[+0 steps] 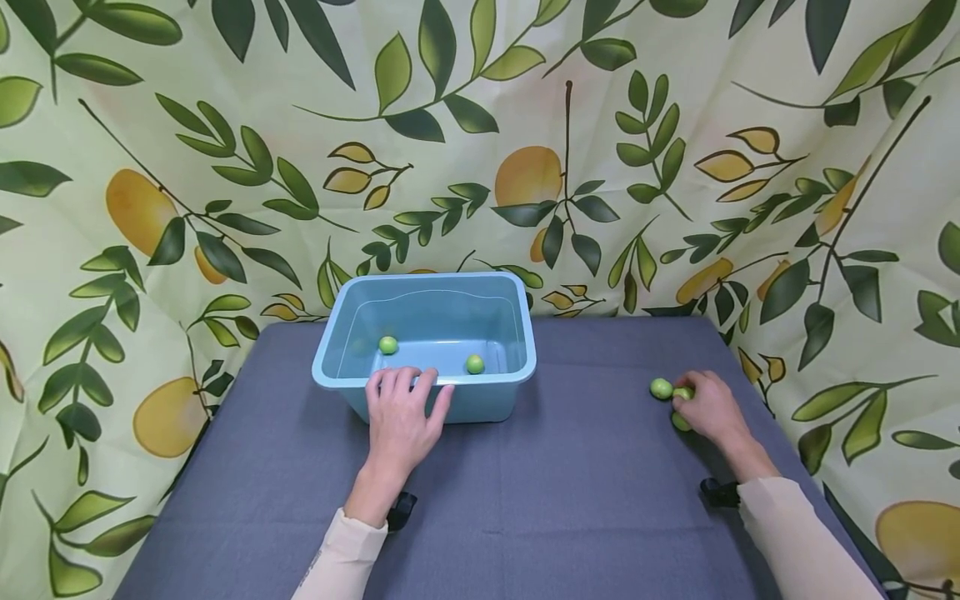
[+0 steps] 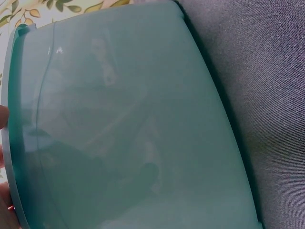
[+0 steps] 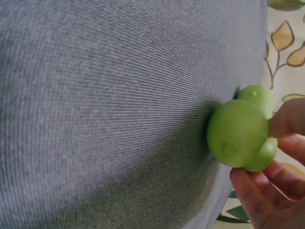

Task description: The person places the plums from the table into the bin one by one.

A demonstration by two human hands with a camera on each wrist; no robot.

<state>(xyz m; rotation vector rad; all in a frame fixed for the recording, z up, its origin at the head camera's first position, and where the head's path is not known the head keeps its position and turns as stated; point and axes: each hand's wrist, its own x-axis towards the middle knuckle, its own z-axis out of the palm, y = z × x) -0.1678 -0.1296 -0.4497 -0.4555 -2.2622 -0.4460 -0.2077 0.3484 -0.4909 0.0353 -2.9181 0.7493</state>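
A light blue plastic tub (image 1: 423, 382) stands at the back of the table with two limes in it, one lime (image 1: 387, 345) at left and another lime (image 1: 475, 363) at right. My left hand (image 1: 401, 425) rests its fingertips on the tub's front rim; the left wrist view shows the outer wall (image 2: 124, 114) up close. Over on the right, my right hand (image 1: 708, 408) pinches a lime (image 1: 682, 393) between thumb and fingers. Beside it lie a second lime (image 1: 661, 388) and a nearer lime (image 3: 237, 133), which partly hides the pinched one in the right wrist view.
A dark blue-grey cloth (image 1: 525, 500) covers the table. Behind and beside it hangs a curtain (image 1: 465, 150) printed with leaves and orange fruit. A dark strap (image 1: 401, 510) circles the left wrist and a similar strap (image 1: 720, 492) the right.
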